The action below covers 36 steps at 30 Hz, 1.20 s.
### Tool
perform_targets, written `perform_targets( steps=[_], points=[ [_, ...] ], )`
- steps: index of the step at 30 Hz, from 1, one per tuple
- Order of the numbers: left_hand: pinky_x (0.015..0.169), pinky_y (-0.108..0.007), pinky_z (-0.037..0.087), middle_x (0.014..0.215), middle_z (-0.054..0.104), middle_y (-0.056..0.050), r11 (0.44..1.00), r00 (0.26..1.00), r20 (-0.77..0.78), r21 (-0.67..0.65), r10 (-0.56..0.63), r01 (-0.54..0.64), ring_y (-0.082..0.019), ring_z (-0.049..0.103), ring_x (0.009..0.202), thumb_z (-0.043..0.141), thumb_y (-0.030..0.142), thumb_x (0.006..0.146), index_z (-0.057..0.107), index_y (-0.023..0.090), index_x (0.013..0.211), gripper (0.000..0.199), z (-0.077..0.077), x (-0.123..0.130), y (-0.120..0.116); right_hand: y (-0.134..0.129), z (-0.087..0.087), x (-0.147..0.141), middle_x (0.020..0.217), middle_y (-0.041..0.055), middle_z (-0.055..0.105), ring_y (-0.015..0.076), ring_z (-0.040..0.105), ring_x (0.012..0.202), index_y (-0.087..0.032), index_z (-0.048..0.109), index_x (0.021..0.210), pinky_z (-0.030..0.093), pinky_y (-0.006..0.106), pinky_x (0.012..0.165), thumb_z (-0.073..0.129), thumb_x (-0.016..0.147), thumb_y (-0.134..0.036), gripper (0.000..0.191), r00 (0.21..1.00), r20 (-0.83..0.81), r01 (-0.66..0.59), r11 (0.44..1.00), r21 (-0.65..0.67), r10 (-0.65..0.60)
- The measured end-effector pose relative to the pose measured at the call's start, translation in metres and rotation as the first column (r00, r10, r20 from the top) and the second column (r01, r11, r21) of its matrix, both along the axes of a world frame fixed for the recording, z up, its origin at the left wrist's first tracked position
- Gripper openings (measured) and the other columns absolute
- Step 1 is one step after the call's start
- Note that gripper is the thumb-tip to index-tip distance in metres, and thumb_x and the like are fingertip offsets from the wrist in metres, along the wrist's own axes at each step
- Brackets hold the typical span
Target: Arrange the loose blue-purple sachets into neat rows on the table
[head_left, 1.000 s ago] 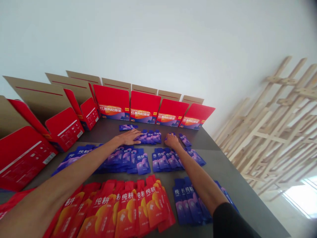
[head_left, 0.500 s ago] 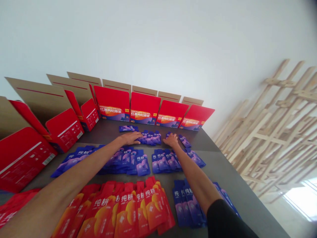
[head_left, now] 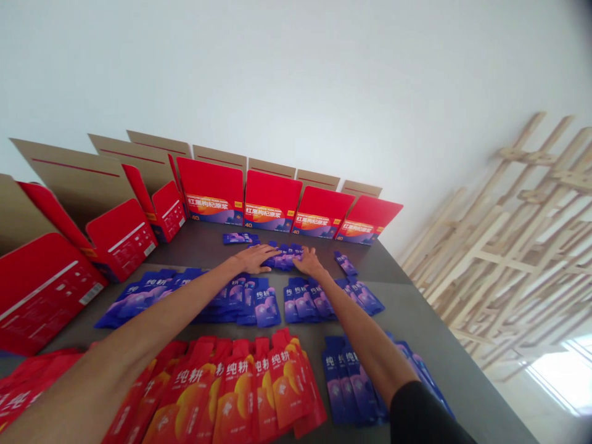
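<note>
My left hand (head_left: 254,259) lies flat with spread fingers, its fingertips over the left end of a short row of blue-purple sachets (head_left: 285,258). My right hand (head_left: 308,262) presses its fingertips against that row's right end, so the hands nearly meet and hide part of it. Neither hand visibly grips a sachet. Below my forearms lie overlapping rows of blue-purple sachets (head_left: 267,305), and nearest me lies a fan of red-orange sachets (head_left: 235,394). A further blue sachet group (head_left: 238,238) lies beyond my left hand, and another (head_left: 345,264) lies beyond my right.
Open red cartons (head_left: 210,191) with tan cardboard flaps stand along the far and left sides of the dark grey table (head_left: 194,243). A pale wooden lattice frame (head_left: 504,259) leans at the right, beyond the table's edge, beside a white wall (head_left: 296,80).
My hands have slid towards each other over the short sachet row, the left moving right and the right moving left. They now cover more of it.
</note>
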<state>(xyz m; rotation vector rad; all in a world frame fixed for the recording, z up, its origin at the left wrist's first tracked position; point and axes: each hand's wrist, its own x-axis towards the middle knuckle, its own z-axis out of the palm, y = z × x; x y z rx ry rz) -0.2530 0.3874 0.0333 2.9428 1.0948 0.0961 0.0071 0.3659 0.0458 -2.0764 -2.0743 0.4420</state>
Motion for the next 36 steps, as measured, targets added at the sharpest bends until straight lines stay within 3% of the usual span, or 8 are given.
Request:
perform_targets(
  steps=[4,9,13,17,24,30,33,36],
  points=[
    [0.123,-0.043,0.039,0.164,0.051,-0.013,0.998,0.999,0.004,0.033,-0.047,0.047,-0.03,0.049,0.151,0.066,0.037,0.104,0.046,0.025,0.163,0.063,-0.007,0.019,0.0,-0.004,0.0,-0.003,0.153,0.0227,0.05,0.0363,0.051,0.142,-0.011,0.051,0.155,0.037,0.042,0.12,0.057,0.101,-0.051,0.067,0.988,0.153,-0.037,0.999,0.002,0.036],
    [0.121,-0.039,0.042,0.161,0.057,-0.01,0.995,0.997,0.004,0.073,-0.073,0.073,-0.027,0.053,0.147,0.062,0.032,0.107,0.051,0.028,0.16,0.054,-0.014,0.037,0.001,-0.004,0.006,0.011,0.151,0.0225,0.054,0.0361,0.048,0.144,-0.012,0.055,0.153,0.036,0.045,0.119,0.048,0.106,-0.052,0.062,0.983,0.182,-0.013,0.998,0.067,0.001],
    [0.116,-0.039,0.048,0.156,0.062,-0.011,0.993,0.998,0.012,0.094,-0.069,0.068,-0.028,0.058,0.142,0.059,0.03,0.108,0.059,0.027,0.155,0.047,-0.012,0.045,0.0,0.001,0.01,0.05,0.152,0.0278,0.051,0.0394,0.045,0.146,-0.005,0.058,0.148,0.037,0.048,0.118,0.053,0.103,-0.04,0.058,0.943,0.249,0.185,0.97,0.157,-0.22],
    [0.113,-0.039,0.05,0.152,0.065,-0.011,0.993,0.998,0.021,0.099,-0.066,0.064,-0.029,0.06,0.141,0.06,0.027,0.108,0.062,0.025,0.152,0.044,-0.009,0.048,-0.001,0.007,0.006,0.099,0.156,0.0305,0.047,0.0416,0.046,0.147,-0.005,0.056,0.151,0.039,0.051,0.117,0.06,0.099,-0.036,0.061,0.891,0.296,0.35,0.936,0.037,-0.345],
    [0.112,-0.036,0.05,0.148,0.068,-0.009,0.995,0.998,0.021,0.075,-0.067,0.065,-0.026,0.061,0.138,0.063,0.024,0.105,0.066,0.027,0.146,0.04,-0.004,0.05,-0.003,0.016,0.001,0.138,0.151,0.0311,0.053,0.037,0.053,0.143,-0.005,0.056,0.152,0.045,0.044,0.114,0.064,0.1,-0.035,0.06,0.921,0.222,0.332,0.943,-0.019,-0.32],
    [0.118,-0.035,0.044,0.15,0.065,-0.008,0.998,0.999,0.033,0.044,0.041,-0.043,-0.025,0.057,0.141,0.058,0.041,0.109,0.059,0.028,0.153,0.046,0.007,0.043,-0.001,0.024,0.003,0.124,0.146,0.0265,0.059,0.0334,0.06,0.135,-0.007,0.056,0.152,0.048,0.037,0.111,0.065,0.098,-0.046,0.068,0.955,0.112,0.271,0.962,0.036,-0.274],
    [0.123,-0.038,0.039,0.157,0.058,-0.012,0.969,0.97,0.043,0.046,0.239,-0.241,-0.027,0.051,0.147,0.045,0.036,0.112,0.053,0.019,0.157,0.049,0.016,0.018,0.01,0.028,0.011,0.093,0.144,0.0255,0.061,0.0315,0.062,0.133,-0.006,0.056,0.152,0.048,0.034,0.11,0.062,0.099,-0.046,0.067,0.982,0.028,0.185,0.979,0.087,-0.188],
    [0.125,-0.047,0.036,0.161,0.052,-0.021,0.882,0.883,0.025,0.031,0.469,-0.47,-0.035,0.044,0.152,0.048,0.026,0.104,0.049,0.009,0.159,0.057,0.023,-0.019,0.022,0.032,0.022,0.055,0.141,0.025,0.063,0.0306,0.063,0.131,-0.006,0.059,0.15,0.048,0.032,0.108,0.063,0.098,-0.047,0.066,0.994,-0.039,0.105,0.987,0.118,-0.101]
  ],
)
